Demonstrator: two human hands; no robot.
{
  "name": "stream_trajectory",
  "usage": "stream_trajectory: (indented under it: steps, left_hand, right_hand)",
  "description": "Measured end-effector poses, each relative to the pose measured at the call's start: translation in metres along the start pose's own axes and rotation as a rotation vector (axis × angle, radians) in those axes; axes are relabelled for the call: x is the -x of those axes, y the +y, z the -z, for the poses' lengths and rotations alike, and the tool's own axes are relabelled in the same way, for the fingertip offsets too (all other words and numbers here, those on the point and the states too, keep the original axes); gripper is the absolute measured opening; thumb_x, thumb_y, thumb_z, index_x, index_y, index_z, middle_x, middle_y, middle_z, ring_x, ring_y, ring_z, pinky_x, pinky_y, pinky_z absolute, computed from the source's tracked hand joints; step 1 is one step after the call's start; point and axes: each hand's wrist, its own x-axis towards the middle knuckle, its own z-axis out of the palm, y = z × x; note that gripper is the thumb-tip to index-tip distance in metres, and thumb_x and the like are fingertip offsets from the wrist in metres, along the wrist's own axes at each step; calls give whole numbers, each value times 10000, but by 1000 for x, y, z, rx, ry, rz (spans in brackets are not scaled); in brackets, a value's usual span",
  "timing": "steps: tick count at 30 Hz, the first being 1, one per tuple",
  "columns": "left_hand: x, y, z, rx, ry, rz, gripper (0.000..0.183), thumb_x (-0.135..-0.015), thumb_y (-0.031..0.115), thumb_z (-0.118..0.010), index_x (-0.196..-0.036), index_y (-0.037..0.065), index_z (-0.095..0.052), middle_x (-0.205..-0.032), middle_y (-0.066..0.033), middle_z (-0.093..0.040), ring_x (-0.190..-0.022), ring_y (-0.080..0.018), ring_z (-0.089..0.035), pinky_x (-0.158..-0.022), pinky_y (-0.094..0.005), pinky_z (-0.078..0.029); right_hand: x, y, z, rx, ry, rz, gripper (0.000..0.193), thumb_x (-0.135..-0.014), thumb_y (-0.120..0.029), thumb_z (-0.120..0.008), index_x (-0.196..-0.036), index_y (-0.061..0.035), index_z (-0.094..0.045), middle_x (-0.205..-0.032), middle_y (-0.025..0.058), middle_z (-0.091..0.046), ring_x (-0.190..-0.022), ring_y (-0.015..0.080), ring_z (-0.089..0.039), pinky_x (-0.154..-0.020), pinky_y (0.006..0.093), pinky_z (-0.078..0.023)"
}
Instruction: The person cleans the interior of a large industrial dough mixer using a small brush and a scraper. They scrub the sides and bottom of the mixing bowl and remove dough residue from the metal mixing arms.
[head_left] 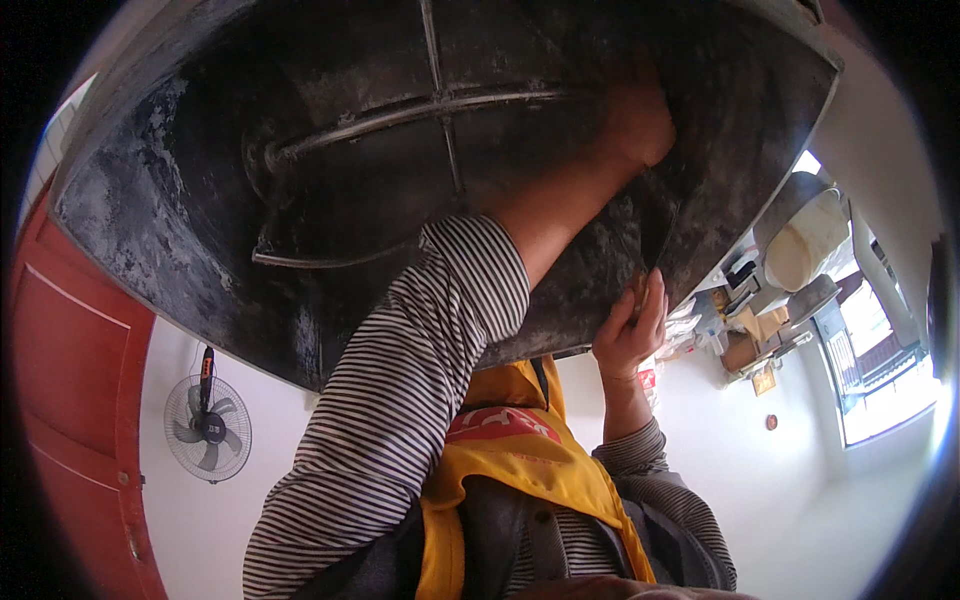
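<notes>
A large dark hollow hood (560, 200), like the inside of a range hood, fills the upper part of the head view, with greyish smears on its walls. Thin metal rods (437, 105) cross inside it. My left arm reaches up across the opening, and my left hand (638, 115) is deep in the hood near its right wall; its fingers are lost in shadow. Below it, at the lower right rim, my right hand (632, 330) is closed around the short handle of a dark flat-bladed tool (655, 228), perhaps a scraper, its blade pointing up against the dark inside.
A red door (75, 400) stands at the left, beside a fan (212, 425) by the white wall. To the right are cluttered shelves (765, 330) with boxes and bags, a pale rounded container (805, 240), and a bright window (880, 350). I wear a yellow apron (520, 470).
</notes>
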Motion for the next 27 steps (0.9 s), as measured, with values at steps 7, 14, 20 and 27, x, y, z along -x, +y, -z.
stream_trajectory:
  steps: [7,14,20,27]
  left_hand:
    - [73,-2,11,43,29,-329,923,-833,50,-676,-1555,-27,-106,-1608,-305,-80,-1470,-442,-216,-1212,-428,-229]
    - [63,-59,-26,229,-35,167,478,-868,69,-543,-1332,-38,-501,-1384,-286,-462,-1324,-439,-408,-1124,-432,-347]
    - [28,-106,-49,262,-22,205,529,-860,43,-561,-1380,-4,-478,-1374,-281,-492,-1293,-447,-449,-1105,-459,-368]
    - [10,-134,-46,59,103,-180,626,-841,37,-583,-1435,-19,-397,-1421,-271,-456,-1308,-445,-432,-1127,-475,-350]
  right_hand:
    - [-1,-2,-1,-13,28,-10,413,-911,-15,-577,-1311,63,-508,-989,246,-652,-771,410,-620,-635,458,-502]
    - [8,3,5,-65,-87,-90,383,-939,-32,-540,-1298,98,-515,-1004,261,-637,-819,409,-632,-725,440,-517]
    - [5,2,5,-48,-96,-55,379,-928,-22,-540,-1281,112,-510,-947,261,-624,-761,406,-607,-667,444,-499]
    - [5,2,7,-48,-110,-12,400,-921,-14,-542,-1295,116,-490,-925,257,-618,-732,409,-589,-650,453,-484]
